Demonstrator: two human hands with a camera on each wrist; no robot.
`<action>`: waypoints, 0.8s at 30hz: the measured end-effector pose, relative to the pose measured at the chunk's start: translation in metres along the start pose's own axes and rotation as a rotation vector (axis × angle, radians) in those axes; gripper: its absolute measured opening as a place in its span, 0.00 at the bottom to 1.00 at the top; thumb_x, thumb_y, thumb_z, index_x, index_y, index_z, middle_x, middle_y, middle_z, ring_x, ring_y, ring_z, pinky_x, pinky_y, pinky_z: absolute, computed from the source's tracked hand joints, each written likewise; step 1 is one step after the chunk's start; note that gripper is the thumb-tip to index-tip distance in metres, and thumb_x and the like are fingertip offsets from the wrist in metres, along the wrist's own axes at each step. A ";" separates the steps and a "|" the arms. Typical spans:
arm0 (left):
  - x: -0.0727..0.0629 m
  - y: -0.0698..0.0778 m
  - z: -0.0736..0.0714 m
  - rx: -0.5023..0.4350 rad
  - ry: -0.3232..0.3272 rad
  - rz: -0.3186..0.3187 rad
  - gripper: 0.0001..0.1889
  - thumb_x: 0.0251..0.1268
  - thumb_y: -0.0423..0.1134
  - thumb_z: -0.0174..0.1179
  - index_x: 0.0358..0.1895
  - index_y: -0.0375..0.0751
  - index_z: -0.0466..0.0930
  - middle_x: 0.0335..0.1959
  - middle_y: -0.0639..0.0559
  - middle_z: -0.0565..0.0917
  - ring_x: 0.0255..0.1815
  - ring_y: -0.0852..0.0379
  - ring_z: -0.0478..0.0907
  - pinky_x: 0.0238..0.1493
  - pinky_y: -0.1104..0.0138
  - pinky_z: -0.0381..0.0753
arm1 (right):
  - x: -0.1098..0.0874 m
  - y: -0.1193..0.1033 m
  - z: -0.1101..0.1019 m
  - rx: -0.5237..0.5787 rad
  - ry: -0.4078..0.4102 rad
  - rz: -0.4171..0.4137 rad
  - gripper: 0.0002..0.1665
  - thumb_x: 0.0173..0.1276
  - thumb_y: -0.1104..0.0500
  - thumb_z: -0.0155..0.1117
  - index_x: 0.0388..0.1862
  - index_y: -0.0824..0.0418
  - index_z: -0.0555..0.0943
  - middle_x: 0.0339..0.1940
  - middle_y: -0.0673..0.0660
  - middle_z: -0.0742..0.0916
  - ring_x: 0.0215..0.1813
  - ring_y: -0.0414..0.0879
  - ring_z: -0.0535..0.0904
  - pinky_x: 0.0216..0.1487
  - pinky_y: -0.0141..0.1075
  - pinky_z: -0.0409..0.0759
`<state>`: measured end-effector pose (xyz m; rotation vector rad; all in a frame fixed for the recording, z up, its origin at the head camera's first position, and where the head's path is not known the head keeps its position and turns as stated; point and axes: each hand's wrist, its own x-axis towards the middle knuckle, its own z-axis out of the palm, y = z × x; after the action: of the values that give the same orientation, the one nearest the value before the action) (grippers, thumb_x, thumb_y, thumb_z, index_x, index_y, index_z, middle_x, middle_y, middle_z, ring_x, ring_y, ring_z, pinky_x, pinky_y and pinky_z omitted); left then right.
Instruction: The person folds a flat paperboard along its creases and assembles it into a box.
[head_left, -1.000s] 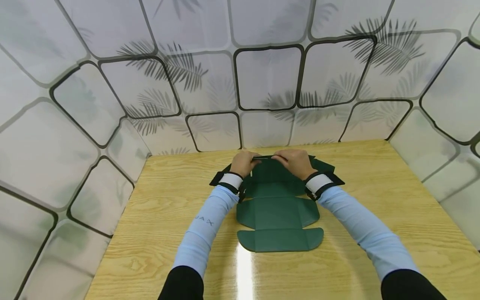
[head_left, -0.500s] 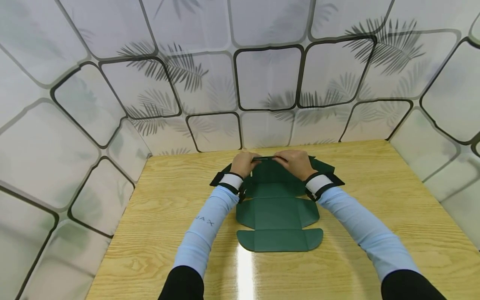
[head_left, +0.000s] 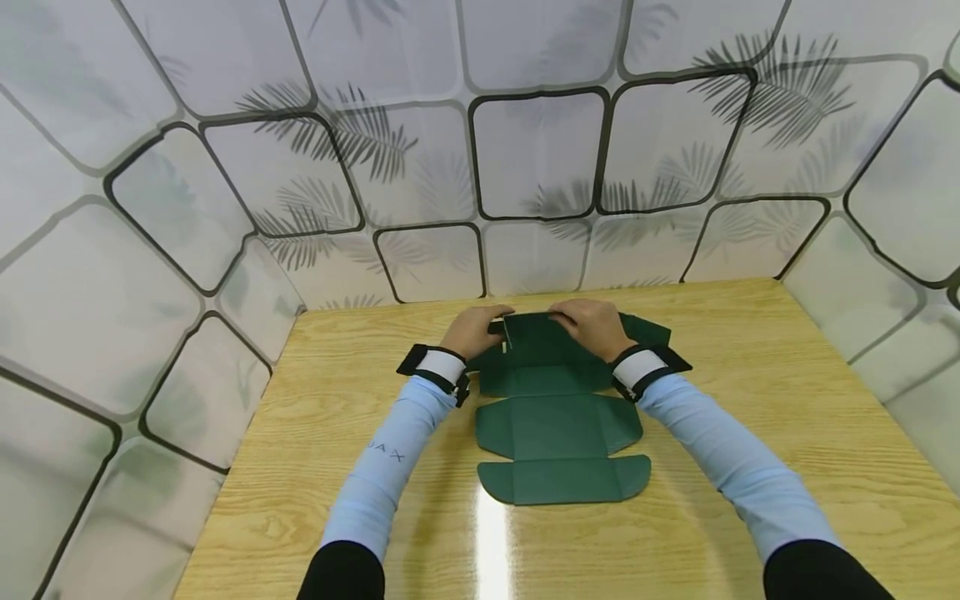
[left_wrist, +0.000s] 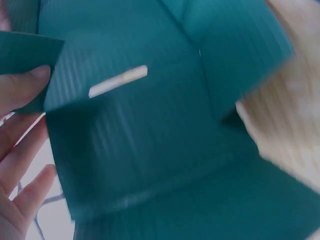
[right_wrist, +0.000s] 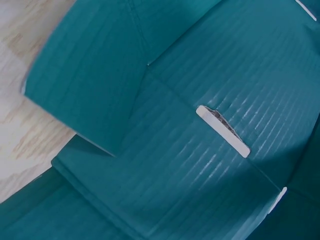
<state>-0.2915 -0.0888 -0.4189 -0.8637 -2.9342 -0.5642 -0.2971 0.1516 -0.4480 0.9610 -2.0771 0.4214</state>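
Note:
A dark green cardboard box (head_left: 557, 427), partly unfolded, lies on the table with its flat panels toward me and its far panel raised. My left hand (head_left: 470, 332) is at the left end of the raised part. In the left wrist view its thumb (left_wrist: 27, 89) lies on the front of a small side flap (left_wrist: 32, 50), with the other fingers behind. My right hand (head_left: 591, 327) grips the top edge of the raised panel, thumb toward me. Light-coloured slots (right_wrist: 223, 131) cut through the green cardboard show in the right wrist view, where the right hand is hidden.
The wood-grain table (head_left: 337, 467) runs back to a patterned fabric wall (head_left: 540, 158), which also closes in the left and right sides. A bright light reflection lies in front of the box.
My left hand has slid left from the top edge to the side flap, uncovering more of the raised panel. The right hand stays almost where it was.

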 end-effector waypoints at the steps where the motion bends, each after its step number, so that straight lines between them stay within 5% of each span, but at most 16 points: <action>1: -0.004 -0.002 -0.003 0.004 0.010 -0.003 0.25 0.62 0.35 0.65 0.64 0.41 0.74 0.59 0.44 0.81 0.57 0.46 0.79 0.59 0.56 0.77 | 0.000 0.000 0.000 0.000 0.002 0.001 0.12 0.49 0.63 0.78 0.35 0.61 0.87 0.28 0.57 0.90 0.27 0.47 0.86 0.29 0.40 0.83; 7: -0.026 -0.022 -0.017 -0.074 0.240 -0.082 0.22 0.67 0.44 0.60 0.61 0.38 0.77 0.59 0.42 0.80 0.60 0.45 0.77 0.62 0.55 0.74 | -0.003 0.003 -0.001 0.027 0.021 0.003 0.12 0.49 0.63 0.77 0.34 0.62 0.87 0.28 0.57 0.89 0.26 0.48 0.85 0.28 0.41 0.83; 12: -0.043 -0.045 -0.014 -0.289 0.480 -0.226 0.18 0.74 0.43 0.53 0.56 0.33 0.79 0.54 0.37 0.82 0.59 0.41 0.77 0.62 0.51 0.73 | -0.004 0.009 -0.004 0.046 0.053 0.023 0.12 0.48 0.64 0.78 0.34 0.63 0.87 0.28 0.59 0.89 0.24 0.49 0.85 0.26 0.42 0.82; 15: -0.053 -0.057 -0.005 -0.441 0.540 -0.339 0.19 0.78 0.40 0.44 0.55 0.30 0.79 0.52 0.35 0.82 0.57 0.39 0.78 0.60 0.50 0.74 | -0.003 0.012 -0.006 0.046 0.068 0.044 0.14 0.47 0.64 0.78 0.35 0.64 0.87 0.28 0.60 0.89 0.23 0.50 0.85 0.25 0.43 0.82; 17: -0.060 -0.063 0.003 -0.545 0.492 -0.426 0.20 0.80 0.39 0.39 0.57 0.29 0.77 0.53 0.33 0.82 0.56 0.39 0.78 0.59 0.50 0.75 | -0.003 0.014 -0.008 0.050 0.073 0.058 0.15 0.47 0.64 0.78 0.36 0.65 0.87 0.28 0.61 0.89 0.23 0.50 0.85 0.24 0.43 0.82; 20: -0.070 -0.068 0.017 -0.717 0.311 -0.550 0.22 0.81 0.39 0.35 0.62 0.28 0.72 0.56 0.31 0.79 0.57 0.39 0.78 0.58 0.52 0.77 | -0.001 0.015 -0.009 0.057 0.074 0.074 0.15 0.46 0.64 0.78 0.36 0.65 0.87 0.28 0.61 0.89 0.23 0.51 0.85 0.24 0.43 0.81; 24: -0.076 -0.070 0.037 -1.010 0.070 -0.596 0.23 0.81 0.39 0.37 0.66 0.26 0.67 0.60 0.29 0.75 0.58 0.41 0.78 0.54 0.58 0.80 | 0.000 0.016 -0.011 0.072 0.077 0.077 0.16 0.45 0.66 0.79 0.36 0.66 0.87 0.28 0.62 0.89 0.24 0.52 0.85 0.25 0.44 0.82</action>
<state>-0.2615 -0.1695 -0.4862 0.1128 -2.6814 -2.1203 -0.3037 0.1681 -0.4406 0.8943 -2.0454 0.5682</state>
